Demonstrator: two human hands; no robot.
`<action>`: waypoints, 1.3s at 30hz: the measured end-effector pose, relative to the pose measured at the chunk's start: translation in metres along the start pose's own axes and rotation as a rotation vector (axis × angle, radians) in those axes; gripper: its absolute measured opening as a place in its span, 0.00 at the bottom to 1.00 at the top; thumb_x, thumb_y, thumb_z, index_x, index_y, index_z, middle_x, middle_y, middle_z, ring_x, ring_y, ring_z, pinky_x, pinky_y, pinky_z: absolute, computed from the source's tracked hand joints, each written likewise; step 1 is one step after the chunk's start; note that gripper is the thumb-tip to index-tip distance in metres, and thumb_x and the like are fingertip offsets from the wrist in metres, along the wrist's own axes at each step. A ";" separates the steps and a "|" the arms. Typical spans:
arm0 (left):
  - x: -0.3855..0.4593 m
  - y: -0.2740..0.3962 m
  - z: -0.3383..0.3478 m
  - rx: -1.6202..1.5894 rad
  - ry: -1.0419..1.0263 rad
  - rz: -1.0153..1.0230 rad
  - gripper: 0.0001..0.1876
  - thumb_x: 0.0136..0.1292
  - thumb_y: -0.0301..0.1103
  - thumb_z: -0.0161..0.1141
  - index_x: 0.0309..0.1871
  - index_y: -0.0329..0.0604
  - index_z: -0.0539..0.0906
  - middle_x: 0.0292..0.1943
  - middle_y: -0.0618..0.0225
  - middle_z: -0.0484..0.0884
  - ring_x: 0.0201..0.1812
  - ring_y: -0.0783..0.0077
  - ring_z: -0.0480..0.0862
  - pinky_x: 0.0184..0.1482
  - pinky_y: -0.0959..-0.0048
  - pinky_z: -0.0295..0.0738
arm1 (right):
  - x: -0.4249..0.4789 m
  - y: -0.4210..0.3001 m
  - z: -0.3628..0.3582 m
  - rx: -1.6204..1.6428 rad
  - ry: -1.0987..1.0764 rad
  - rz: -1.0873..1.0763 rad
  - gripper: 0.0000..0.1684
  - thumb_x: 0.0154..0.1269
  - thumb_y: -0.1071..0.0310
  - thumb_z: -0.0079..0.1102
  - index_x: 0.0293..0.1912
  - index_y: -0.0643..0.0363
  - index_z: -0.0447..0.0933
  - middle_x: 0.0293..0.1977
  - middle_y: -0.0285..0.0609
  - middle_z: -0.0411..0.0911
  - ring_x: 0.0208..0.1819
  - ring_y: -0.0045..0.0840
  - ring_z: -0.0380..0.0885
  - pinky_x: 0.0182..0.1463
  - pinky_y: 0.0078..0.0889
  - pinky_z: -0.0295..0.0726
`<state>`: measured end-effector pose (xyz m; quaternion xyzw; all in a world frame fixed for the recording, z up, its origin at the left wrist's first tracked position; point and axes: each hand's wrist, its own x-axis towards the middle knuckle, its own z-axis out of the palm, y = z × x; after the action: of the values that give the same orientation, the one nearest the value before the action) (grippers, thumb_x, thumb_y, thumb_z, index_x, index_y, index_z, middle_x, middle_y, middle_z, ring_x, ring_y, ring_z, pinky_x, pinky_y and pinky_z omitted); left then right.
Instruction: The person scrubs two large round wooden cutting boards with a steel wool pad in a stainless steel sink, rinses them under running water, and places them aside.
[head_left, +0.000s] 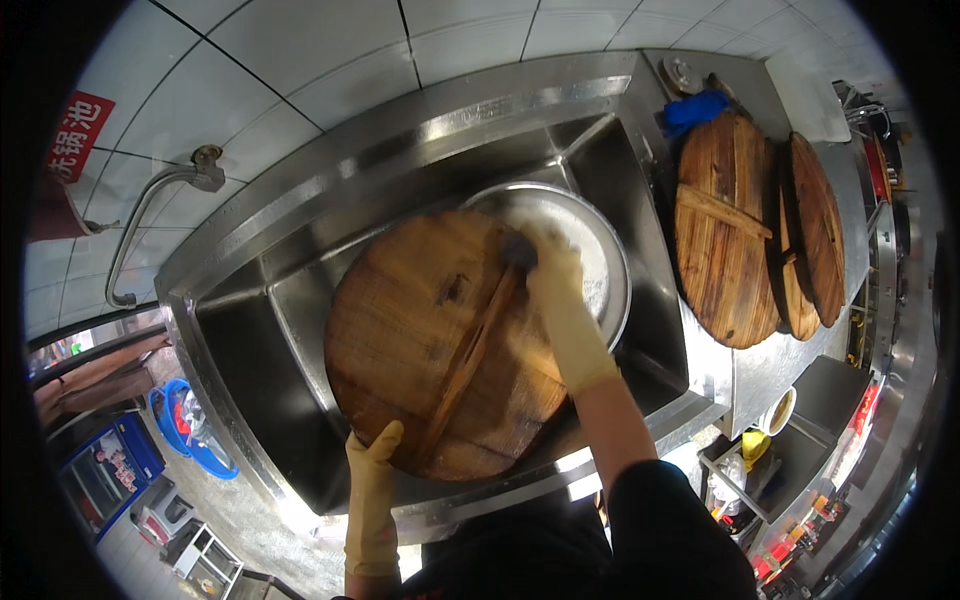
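Note:
A large round wooden lid (397, 322) with a raised wooden handle bar (469, 360) lies tilted over a stainless steel sink (300, 352). My left hand (375, 450), in a pale yellow rubber glove, grips the lid's near left edge, thumb on top. My right hand (544, 251), gloved the same way and blurred, holds a dark scrubber (518, 252) against the upper end of the bar. Partly behind the lid and my right forearm, a round metal basin (611, 262) with whitish, foamy liquid stands in the sink.
More wooden lids (724, 262) lean on the steel counter to the right, near a blue cloth (694, 112). A bent metal faucet (135, 225) is on the tiled wall at left. Blue plastic tubs (199, 450) stand on the floor at lower left; a white bucket (780, 411) is at lower right.

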<state>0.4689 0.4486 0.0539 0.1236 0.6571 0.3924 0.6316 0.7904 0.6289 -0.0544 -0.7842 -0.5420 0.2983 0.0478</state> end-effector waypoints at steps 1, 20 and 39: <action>0.000 0.001 0.004 0.016 -0.027 -0.002 0.26 0.70 0.32 0.78 0.68 0.31 0.85 0.60 0.63 0.91 0.57 0.67 0.90 0.63 0.67 0.83 | 0.023 0.005 -0.010 0.076 -0.090 0.123 0.54 0.62 0.85 0.66 0.83 0.35 0.68 0.84 0.46 0.63 0.76 0.57 0.72 0.77 0.53 0.81; -0.023 0.006 0.018 0.069 0.073 0.039 0.27 0.69 0.31 0.79 0.68 0.31 0.84 0.60 0.62 0.90 0.58 0.68 0.89 0.65 0.69 0.81 | -0.074 0.020 0.029 -0.260 0.055 -0.128 0.44 0.67 0.73 0.69 0.82 0.50 0.70 0.78 0.61 0.71 0.69 0.58 0.79 0.63 0.49 0.92; -0.023 0.002 0.012 0.022 0.104 0.049 0.26 0.68 0.29 0.79 0.68 0.31 0.85 0.60 0.62 0.91 0.57 0.68 0.89 0.65 0.67 0.81 | -0.245 0.000 0.017 -0.052 -0.147 -0.194 0.53 0.58 0.83 0.64 0.81 0.36 0.72 0.82 0.56 0.65 0.68 0.68 0.75 0.68 0.65 0.86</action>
<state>0.4836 0.4387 0.0732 0.1261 0.6901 0.4065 0.5854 0.7240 0.4088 0.0334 -0.7053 -0.6248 0.3346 0.0161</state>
